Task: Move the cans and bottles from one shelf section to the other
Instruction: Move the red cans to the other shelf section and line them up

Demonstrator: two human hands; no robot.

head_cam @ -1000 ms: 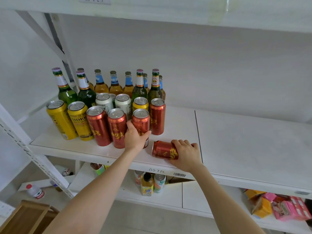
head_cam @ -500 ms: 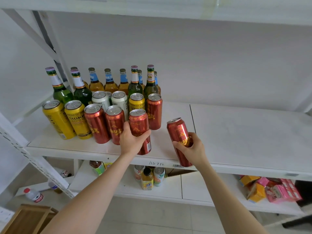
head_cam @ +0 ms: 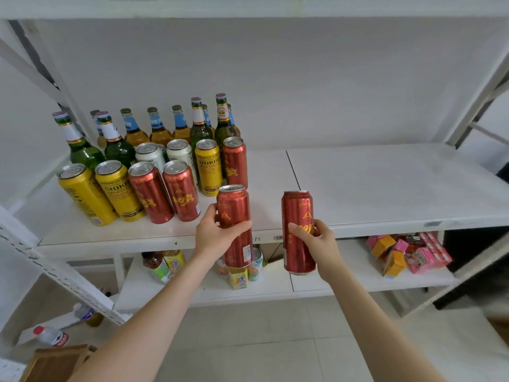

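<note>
Each hand's grip is clamped on an upright red can, left hand (head_cam: 217, 238) and right hand (head_cam: 316, 244) held before the shelf edge (head_cam: 385, 230), the empty section lying right of the seam (head_cam: 293, 172), nearer the right hand.

1. Red cans (head_cam: 149, 192): five, two of them held in hands.
2. Yellow cans (head_cam: 87, 194): three.
3. White cans (head_cam: 150, 155): two.
4. Green bottles (head_cam: 80, 149): four.
5. Amber bottles (head_cam: 134, 130): at least five; some hidden.

Cans (head_cam: 154, 186) before bottles (head_cam: 165, 128) on left shelf section (head_cam: 82, 230); right section (head_cam: 399, 188) beside.
</note>
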